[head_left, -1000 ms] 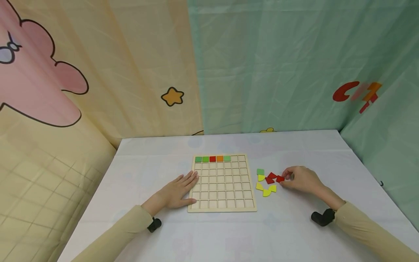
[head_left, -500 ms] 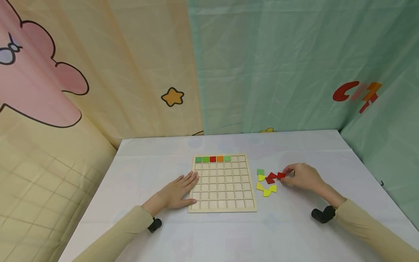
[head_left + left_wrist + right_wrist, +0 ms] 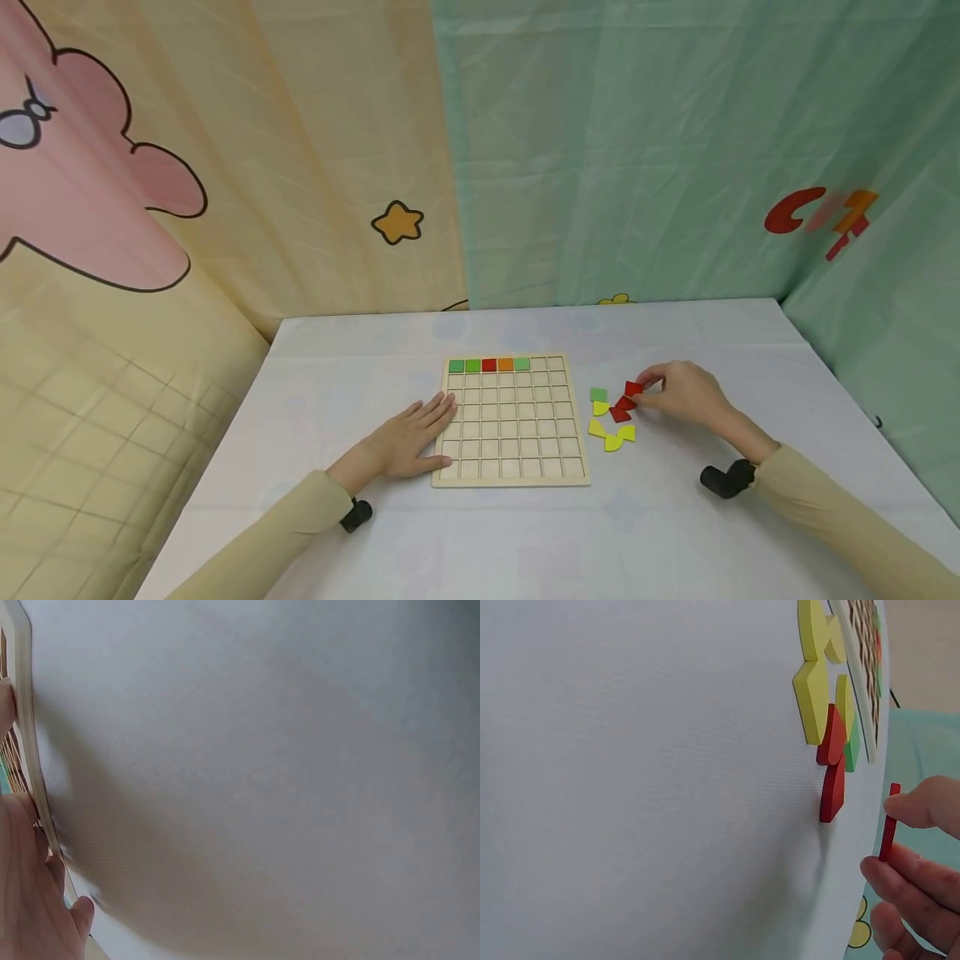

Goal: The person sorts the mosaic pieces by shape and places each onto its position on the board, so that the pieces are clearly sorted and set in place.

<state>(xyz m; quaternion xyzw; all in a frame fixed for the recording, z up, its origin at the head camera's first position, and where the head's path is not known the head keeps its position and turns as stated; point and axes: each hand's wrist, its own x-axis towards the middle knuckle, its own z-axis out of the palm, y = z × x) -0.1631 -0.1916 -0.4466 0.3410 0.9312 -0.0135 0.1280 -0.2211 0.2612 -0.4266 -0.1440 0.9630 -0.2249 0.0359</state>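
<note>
My left hand (image 3: 408,437) lies flat with straight fingers on the left edge of a wooden grid board (image 3: 508,427). In the left wrist view, fingers (image 3: 37,900) touch the board's rim. My right hand (image 3: 686,393) pinches a thin red tile (image 3: 889,825) between thumb and fingers, off the table. Below it lie two other red tiles (image 3: 832,793), touching each other, with a corner cut like a fan. Yellow quarter-circle tiles (image 3: 810,701) and a light green square tile (image 3: 598,394) lie between that hand and the board.
Along the board's top row sit several square tiles: green ones (image 3: 472,365), a red one (image 3: 489,365) and an orange one (image 3: 506,364). A white cloth covers the table (image 3: 517,542). Printed curtains (image 3: 622,150) stand behind it and at both sides.
My right hand has moved left and away from me, carrying the pinched red tile from the right of the other red tiles to above them. The left hand has stayed put.
</note>
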